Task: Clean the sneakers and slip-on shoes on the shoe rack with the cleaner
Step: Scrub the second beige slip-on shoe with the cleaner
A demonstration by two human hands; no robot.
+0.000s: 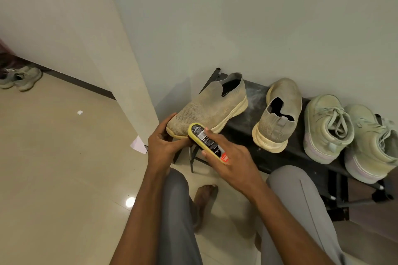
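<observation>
The left hand (162,142) grips the toe of a slip-on shoe (210,105), heel still on the shoe rack (254,97) — the right hand (231,160) clamps the yellow cleaner (204,139) against that toe. Right of both grips sit another slip-on (277,118) and two sneakers (327,127).

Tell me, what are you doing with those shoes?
A person is cleaning shoes. The left hand holds the toe of a beige slip-on shoe, while the right hand grips a yellow cleaner pressed against its sole edge. The other slip-on and two laced sneakers wait on the black shoe rack. Another pair sits on the floor far away.
</observation>
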